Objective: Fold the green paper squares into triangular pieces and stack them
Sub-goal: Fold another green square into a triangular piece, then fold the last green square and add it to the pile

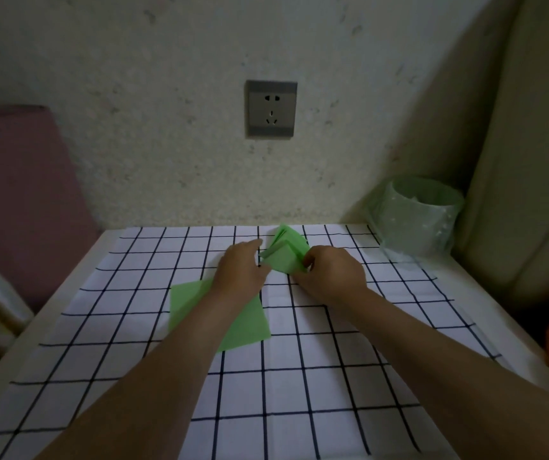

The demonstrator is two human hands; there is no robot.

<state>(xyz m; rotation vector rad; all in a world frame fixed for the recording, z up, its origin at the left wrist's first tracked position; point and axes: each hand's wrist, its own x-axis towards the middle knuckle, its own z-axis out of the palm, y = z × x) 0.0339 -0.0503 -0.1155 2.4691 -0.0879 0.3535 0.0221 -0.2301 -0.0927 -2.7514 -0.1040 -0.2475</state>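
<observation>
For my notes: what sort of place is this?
Probably a room in a home: a table under a checked cloth, a wall socket above it, and a bin lined with a green bag at the far right.

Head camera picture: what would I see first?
The bundle of folded bright green paper pieces at the far middle of the white, dark-lined checked tablecloth, with the left hand and right hand at its sides. Next, the flat green paper square under the left forearm. Above, a grey wall socket.
</observation>
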